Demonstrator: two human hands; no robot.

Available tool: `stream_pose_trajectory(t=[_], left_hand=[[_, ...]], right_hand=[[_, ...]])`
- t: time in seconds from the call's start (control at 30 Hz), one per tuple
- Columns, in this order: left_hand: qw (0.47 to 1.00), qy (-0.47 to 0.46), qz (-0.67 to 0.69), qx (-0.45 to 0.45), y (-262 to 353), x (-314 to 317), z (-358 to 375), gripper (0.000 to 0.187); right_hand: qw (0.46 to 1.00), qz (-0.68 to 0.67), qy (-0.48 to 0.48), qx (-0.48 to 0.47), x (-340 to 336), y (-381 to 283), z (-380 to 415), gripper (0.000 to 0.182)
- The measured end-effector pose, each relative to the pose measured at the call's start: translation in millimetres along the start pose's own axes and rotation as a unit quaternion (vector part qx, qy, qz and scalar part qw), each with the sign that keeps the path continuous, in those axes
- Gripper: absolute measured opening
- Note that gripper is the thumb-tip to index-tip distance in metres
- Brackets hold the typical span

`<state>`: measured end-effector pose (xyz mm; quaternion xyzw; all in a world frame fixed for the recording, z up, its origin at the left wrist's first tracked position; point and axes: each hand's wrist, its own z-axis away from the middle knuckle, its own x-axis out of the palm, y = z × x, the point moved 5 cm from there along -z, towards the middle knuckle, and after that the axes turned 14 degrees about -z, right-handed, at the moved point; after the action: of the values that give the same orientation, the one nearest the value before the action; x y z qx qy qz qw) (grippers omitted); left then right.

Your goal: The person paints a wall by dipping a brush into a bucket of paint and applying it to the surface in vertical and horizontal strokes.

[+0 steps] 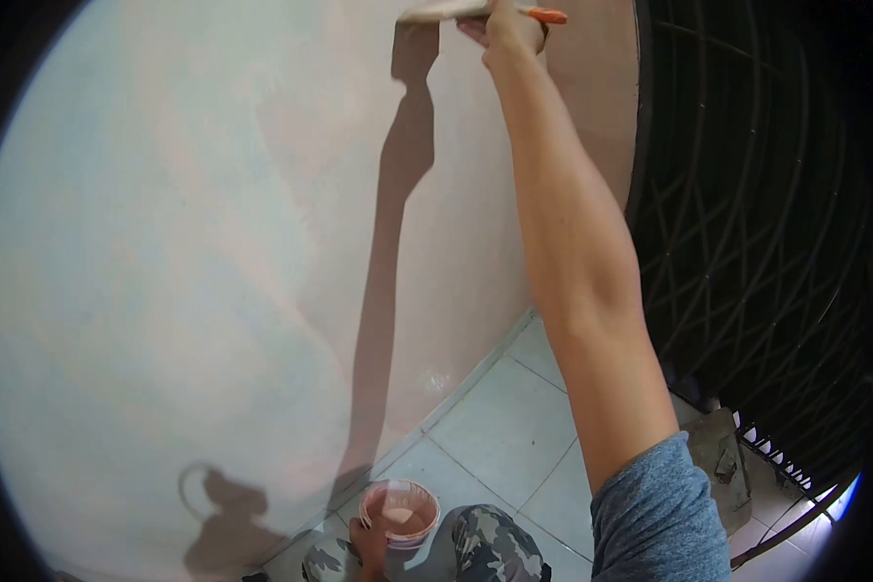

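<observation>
The pale wall (165, 242) is brightly lit, and a hard-edged, dark shadow of the raised arm (582, 252) is cast down it, with a smaller shadow low at the left. A faint glint is seen near the wall's base. The metal gate (747, 213) is left in deep darkness. Straight lines are bowed by wide-angle distortion, the corners are blacked out by vignetting, and slight blur is shown around the raised hand (514, 31).
</observation>
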<state>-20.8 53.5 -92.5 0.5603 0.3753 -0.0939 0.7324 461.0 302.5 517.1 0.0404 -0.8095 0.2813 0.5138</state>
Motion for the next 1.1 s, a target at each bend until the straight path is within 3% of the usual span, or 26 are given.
stream_pose_trajectory(t=[0.07, 0.1, 0.17, 0.2, 0.27, 0.33, 0.43, 0.5, 0.57, 0.63, 0.7, 0.8, 0.87, 1.03, 1.1], left_hand=[[0.998, -0.03, 0.026, -0.044, -2.7, 1.6, 2.4, 0.017], [0.998, -0.033, 0.023, -0.052, -15.9, 4.5, 2.6, 0.017], [0.988, -0.038, 0.152, -0.014, -48.4, 23.8, -14.3, 0.021], [0.998, -0.004, 0.051, 0.034, -71.0, 30.3, -25.7, 0.019], [0.999, -0.018, 0.034, 0.024, -29.6, 14.1, -6.7, 0.018], [0.997, -0.044, 0.057, -0.026, -20.3, 11.5, -0.5, 0.016], [0.998, -0.035, 0.05, -0.022, -18.8, 7.7, 0.2, 0.015], [0.995, -0.063, 0.047, -0.054, -16.4, 8.3, 1.2, 0.016], [0.997, 0.015, -0.041, 0.058, -28.2, 6.7, -4.5, 0.019], [0.998, -0.018, -0.059, 0.017, -31.2, 7.1, -8.1, 0.024], [0.997, 0.006, -0.056, 0.059, -36.6, 9.5, -12.9, 0.027], [0.998, -0.031, -0.051, -0.003, -29.7, 7.9, -10.5, 0.029], [0.999, -0.049, -0.008, -0.011, -17.9, 4.2, -4.7, 0.029], [0.998, -0.06, -0.008, -0.012, -18.9, 6.5, -3.7, 0.026], [0.996, -0.036, -0.075, 0.035, -15.6, 3.5, -2.5, 0.026]], right_hand=[[0.994, -0.091, -0.039, 0.046, 0.7, 5.5, -8.9, 0.025], [0.994, -0.085, -0.036, 0.051, -14.1, 23.6, -14.8, 0.025], [0.979, -0.188, -0.037, 0.069, -65.4, 84.2, -26.6, 0.033], [0.984, -0.162, -0.026, 0.074, -98.0, 100.4, -12.8, 0.03], [0.988, -0.123, -0.003, 0.093, -190.1, 155.2, 19.2, 0.028], [0.984, -0.059, 0.093, 0.138, -280.7, 175.6, 83.3, 0.032], [0.965, 0.0, 0.194, 0.178, -395.9, 181.6, 164.4, 0.029], [0.952, 0.046, 0.219, 0.209, -438.4, 162.3, 214.3, 0.027], [0.954, 0.015, 0.217, 0.208, -463.8, 139.4, 262.4, 0.024], [0.948, -0.01, 0.246, 0.201, -479.2, 117.6, 306.0, 0.025], [0.94, -0.028, 0.28, 0.192, -501.3, 99.6, 351.3, 0.025], [0.933, -0.003, 0.279, 0.227, -516.8, 87.2, 403.9, 0.029], [0.918, 0.052, 0.252, 0.3, -517.3, 83.8, 440.2, 0.028], [0.91, 0.085, 0.168, 0.369, -491.5, 82.6, 499.3, 0.024], [0.903, 0.14, 0.079, 0.398, -479.3, 88.7, 514.3, 0.02]])
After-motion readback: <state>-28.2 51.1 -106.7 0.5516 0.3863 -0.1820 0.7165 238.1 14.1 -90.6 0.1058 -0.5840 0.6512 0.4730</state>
